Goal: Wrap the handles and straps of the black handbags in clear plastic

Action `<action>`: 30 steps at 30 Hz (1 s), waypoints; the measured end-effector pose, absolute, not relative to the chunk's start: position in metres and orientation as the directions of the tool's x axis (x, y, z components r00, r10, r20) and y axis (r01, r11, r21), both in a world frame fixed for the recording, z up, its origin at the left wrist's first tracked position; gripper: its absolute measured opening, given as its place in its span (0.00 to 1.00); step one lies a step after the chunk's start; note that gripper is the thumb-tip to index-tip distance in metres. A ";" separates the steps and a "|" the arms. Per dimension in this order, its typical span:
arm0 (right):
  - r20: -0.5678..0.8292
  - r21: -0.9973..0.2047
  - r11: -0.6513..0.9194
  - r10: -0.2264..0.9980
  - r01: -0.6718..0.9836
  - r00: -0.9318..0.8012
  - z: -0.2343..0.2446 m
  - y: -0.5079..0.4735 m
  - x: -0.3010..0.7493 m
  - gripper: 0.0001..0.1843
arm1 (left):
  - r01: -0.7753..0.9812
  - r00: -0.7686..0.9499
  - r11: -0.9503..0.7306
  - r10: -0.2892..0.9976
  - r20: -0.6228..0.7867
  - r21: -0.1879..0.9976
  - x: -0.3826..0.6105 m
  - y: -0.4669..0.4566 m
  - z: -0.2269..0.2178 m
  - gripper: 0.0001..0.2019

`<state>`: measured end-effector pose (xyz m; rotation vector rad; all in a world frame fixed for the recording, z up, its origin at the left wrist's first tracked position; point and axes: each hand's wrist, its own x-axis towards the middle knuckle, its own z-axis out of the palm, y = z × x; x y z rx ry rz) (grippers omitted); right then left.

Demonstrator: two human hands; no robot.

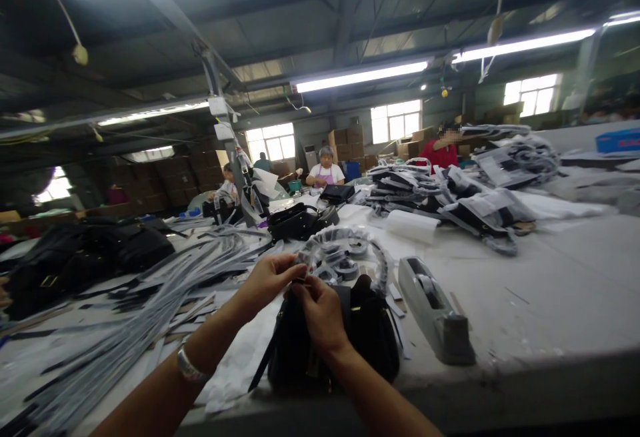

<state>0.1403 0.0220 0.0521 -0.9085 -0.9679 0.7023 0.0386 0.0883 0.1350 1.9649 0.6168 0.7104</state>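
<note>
A black handbag (373, 340) stands upright at the table's front edge. Its handle (383, 260) arches above it, wrapped in clear plastic. My left hand (267, 283) is closed in a pinch at the left end of that handle. Close against it, my right hand (323, 313) reaches over the front of the bag, thumb and finger pinched on a small dark part at the handle's base. The fingertips of both hands nearly meet, and they hide exactly what lies between them. A black strap (265, 357) hangs down the bag's left side.
A grey tape dispenser (437, 317) stands right of the bag. Plastic-wrapped strips (150, 320) spread across the left. Black bags (95, 253) lie at far left, another black bag (300, 222) ahead. Wrapped pieces (425, 190) are heaped behind. Co-workers sit across the table (560, 290).
</note>
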 end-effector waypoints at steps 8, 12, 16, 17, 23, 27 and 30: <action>0.327 -0.900 0.413 0.852 -0.142 0.409 0.046 0.021 0.151 0.21 | 0.027 0.732 -0.285 0.658 0.175 0.958 0.040 0.092 0.115 0.21; 0.348 -0.905 0.421 0.820 -0.066 0.454 0.048 0.019 0.150 0.19 | 0.036 0.725 -0.369 0.649 0.230 0.929 0.038 0.086 0.114 0.19; 0.357 -0.907 0.420 0.808 -0.034 0.468 0.049 0.019 0.144 0.18 | 0.106 0.691 -0.496 0.660 0.294 0.862 0.033 0.087 0.116 0.16; 0.349 -0.910 0.414 0.804 -0.032 0.481 0.049 0.019 0.143 0.21 | 0.123 0.674 -0.507 0.674 0.303 0.853 0.032 0.088 0.115 0.16; 0.367 -0.900 0.431 0.825 -0.059 0.430 0.045 0.020 0.147 0.27 | 0.081 0.685 -0.451 0.673 0.279 0.889 0.027 0.088 0.107 0.19; 0.436 -0.892 0.452 0.849 0.017 0.298 0.053 0.017 0.155 0.19 | -0.017 0.692 -0.371 0.666 0.279 0.928 0.024 0.080 0.106 0.20; 0.417 -0.909 0.395 0.851 0.134 0.321 0.066 0.014 0.164 0.18 | -0.044 0.642 -0.322 0.716 0.274 0.946 0.024 0.076 0.106 0.19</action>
